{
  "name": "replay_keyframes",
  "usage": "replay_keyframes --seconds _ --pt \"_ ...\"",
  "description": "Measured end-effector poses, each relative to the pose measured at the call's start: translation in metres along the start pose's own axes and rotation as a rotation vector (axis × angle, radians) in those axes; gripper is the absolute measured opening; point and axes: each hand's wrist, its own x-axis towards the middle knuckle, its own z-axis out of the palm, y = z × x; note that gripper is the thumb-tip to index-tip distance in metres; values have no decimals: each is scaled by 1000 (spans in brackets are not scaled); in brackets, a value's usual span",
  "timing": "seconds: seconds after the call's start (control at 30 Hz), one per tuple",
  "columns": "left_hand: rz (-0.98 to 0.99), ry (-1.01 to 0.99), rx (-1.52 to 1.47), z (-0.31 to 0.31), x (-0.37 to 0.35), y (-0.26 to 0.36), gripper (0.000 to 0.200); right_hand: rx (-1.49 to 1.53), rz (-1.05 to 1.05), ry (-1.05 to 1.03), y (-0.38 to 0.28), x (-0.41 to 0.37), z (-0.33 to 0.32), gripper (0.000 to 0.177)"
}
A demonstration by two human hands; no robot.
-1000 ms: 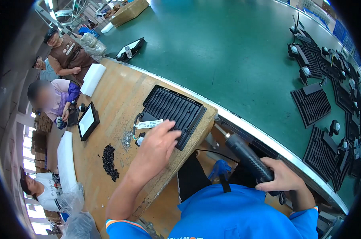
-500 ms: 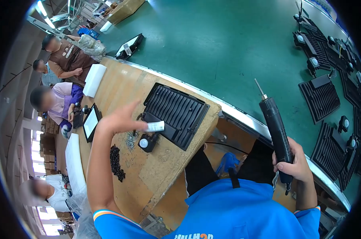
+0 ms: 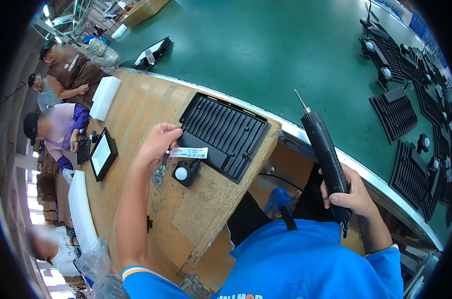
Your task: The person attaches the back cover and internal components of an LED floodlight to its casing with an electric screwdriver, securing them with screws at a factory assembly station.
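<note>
A black finned floodlight housing lies back up on the wooden bench, with a white printed label on its near left part. My left hand is closed at the housing's left edge, its fingertips pinched beside the label's end. What they pinch is hidden. Just below the label sits a black motion sensor with a white dome. My right hand is wrapped around a black electric screwdriver, whose bit points up and away from me, well to the right of the housing.
Loose screws lie beside my left forearm. A green worktop runs along the bench, with several finned floodlights at its right. Another floodlight lies at its far left edge. Several people stand left of the bench, near a floodlight.
My left hand has gone from spread fingers above the housing's left side to a closed pinch at its edge. The screwdriver in my right hand has shifted slightly left in view.
</note>
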Motion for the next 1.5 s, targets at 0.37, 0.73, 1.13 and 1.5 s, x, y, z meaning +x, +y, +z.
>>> replay_keyframes --seconds 0.37,0.73,1.13,1.5 --pt "893 673 199 -43 -69 20 24 -65 20 118 4 -10 -18 72" --pt "729 903 323 -69 -65 15 13 -134 27 29 4 -1 0 73" --pt "325 773 153 -90 -28 23 35 -157 74 -33 12 -9 -3 61" --pt "452 631 111 -80 -39 62 28 -198 74 -100 15 -10 -8 55"
